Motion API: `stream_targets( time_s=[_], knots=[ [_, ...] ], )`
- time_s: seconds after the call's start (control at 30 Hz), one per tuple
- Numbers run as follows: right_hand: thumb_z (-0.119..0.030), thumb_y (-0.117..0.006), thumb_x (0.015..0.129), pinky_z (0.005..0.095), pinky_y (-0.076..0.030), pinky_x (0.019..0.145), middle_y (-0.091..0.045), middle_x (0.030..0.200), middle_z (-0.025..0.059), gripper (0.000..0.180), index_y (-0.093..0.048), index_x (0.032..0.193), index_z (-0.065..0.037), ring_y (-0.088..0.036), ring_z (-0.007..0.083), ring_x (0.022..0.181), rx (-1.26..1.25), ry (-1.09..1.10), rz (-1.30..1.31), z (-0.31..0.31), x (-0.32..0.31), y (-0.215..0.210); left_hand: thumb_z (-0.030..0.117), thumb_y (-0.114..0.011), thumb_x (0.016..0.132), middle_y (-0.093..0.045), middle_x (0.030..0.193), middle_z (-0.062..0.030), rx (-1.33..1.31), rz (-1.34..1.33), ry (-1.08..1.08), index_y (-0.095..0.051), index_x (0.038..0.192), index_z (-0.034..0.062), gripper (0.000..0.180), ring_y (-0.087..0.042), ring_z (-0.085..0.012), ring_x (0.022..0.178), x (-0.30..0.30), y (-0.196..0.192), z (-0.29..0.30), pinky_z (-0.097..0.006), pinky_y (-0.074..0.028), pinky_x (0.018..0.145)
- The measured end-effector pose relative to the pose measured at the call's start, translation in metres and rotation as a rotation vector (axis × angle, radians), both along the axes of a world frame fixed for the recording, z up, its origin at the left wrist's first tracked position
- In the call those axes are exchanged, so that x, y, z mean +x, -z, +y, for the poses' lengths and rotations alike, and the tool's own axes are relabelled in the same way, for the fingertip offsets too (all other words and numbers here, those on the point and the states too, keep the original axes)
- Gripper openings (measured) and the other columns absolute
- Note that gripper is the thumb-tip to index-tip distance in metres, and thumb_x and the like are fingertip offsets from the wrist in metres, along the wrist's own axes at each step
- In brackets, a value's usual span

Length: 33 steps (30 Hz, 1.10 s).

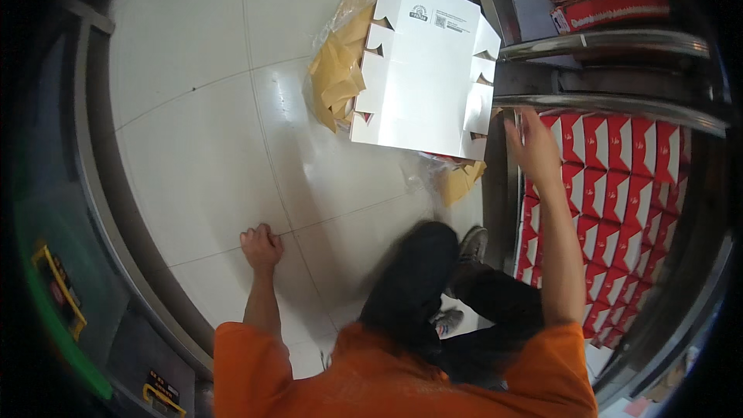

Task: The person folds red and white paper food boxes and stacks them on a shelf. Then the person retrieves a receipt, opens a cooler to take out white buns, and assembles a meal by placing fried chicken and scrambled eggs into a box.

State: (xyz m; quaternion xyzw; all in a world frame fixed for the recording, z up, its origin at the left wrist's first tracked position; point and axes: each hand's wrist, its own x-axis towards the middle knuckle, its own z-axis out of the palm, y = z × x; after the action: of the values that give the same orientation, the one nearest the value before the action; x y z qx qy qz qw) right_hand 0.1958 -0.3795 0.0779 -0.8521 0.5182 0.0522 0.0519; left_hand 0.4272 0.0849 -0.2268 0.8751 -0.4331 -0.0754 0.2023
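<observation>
While the left hand (261, 248) is curled closed over the shiny floor (205, 170), the right hand (532, 147), whose grip I cannot tell, is near red boxes (605, 201) and a metal rail (619, 104), and farther off white cardboard (429, 81) lies on brown paper (340, 70)

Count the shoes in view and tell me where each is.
2: one shoe just right of the bent knee, the other shoe lower down, between the dark trouser legs. Both are partly hidden by the trousers.
</observation>
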Motion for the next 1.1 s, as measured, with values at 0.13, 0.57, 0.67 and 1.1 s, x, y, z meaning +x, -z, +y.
stream_targets(
  time_s=[0.13, 0.57, 0.67, 1.1],
  knots=[
    [-0.020, -0.067, 0.090, 0.0420, -0.051, 0.086, -0.068, 0.103, 0.0207, 0.034, -0.060, 0.114, 0.003, -0.066, 0.0370, 0.098, 0.034, 0.150, 0.291, 0.064, -0.077, -0.111, 0.007, -0.061, 0.066, -0.052, 0.069, -0.0052, 0.041, 0.013, -0.065, -0.057, 0.076, 0.0093, 0.012, -0.047, -0.0263, 0.067, -0.001, 0.003, -0.006, -0.040, -0.035, 0.067],
    [-0.048, -0.062, 0.089, 0.0446, -0.043, 0.102, -0.058, 0.125, 0.0294, 0.072, -0.048, 0.136, 0.004, -0.055, 0.0423, 0.119, 0.323, 0.598, 0.317, 0.141, -0.191, -0.169, 0.019, -0.050, 0.092, -0.065, 0.119, -0.0200, 0.788, 0.683, -0.542, -0.053, 0.125, -0.0017, 0.039, -0.058, -0.0405, 0.116, -0.047, -0.009, 0.003, -0.047, -0.051, 0.090],
    [-0.051, -0.060, 0.088, 0.0515, -0.040, 0.103, -0.043, 0.143, 0.0304, 0.076, -0.042, 0.143, -0.001, -0.047, 0.0471, 0.127, 0.513, 0.613, 0.539, 0.155, -0.201, -0.209, 0.030, -0.054, 0.091, -0.064, 0.123, -0.0209, 0.751, 0.488, 0.528, -0.060, 0.126, 0.0028, 0.044, -0.061, -0.0351, 0.115, -0.160, -0.028, 0.036, -0.050, -0.048, 0.094],
    [-0.030, -0.060, 0.094, 0.0430, -0.053, 0.080, -0.069, 0.088, 0.0142, 0.028, -0.063, 0.109, -0.006, -0.068, 0.0266, 0.081, 0.951, 0.505, -0.708, 0.145, -0.271, -0.540, 0.022, -0.058, 0.098, -0.068, 0.093, -0.0107, 0.540, 1.590, -0.003, -0.060, 0.115, 0.0050, 0.024, -0.064, -0.0169, 0.077, -0.275, -0.625, -0.144, -0.031, -0.054, 0.069]
  ],
)
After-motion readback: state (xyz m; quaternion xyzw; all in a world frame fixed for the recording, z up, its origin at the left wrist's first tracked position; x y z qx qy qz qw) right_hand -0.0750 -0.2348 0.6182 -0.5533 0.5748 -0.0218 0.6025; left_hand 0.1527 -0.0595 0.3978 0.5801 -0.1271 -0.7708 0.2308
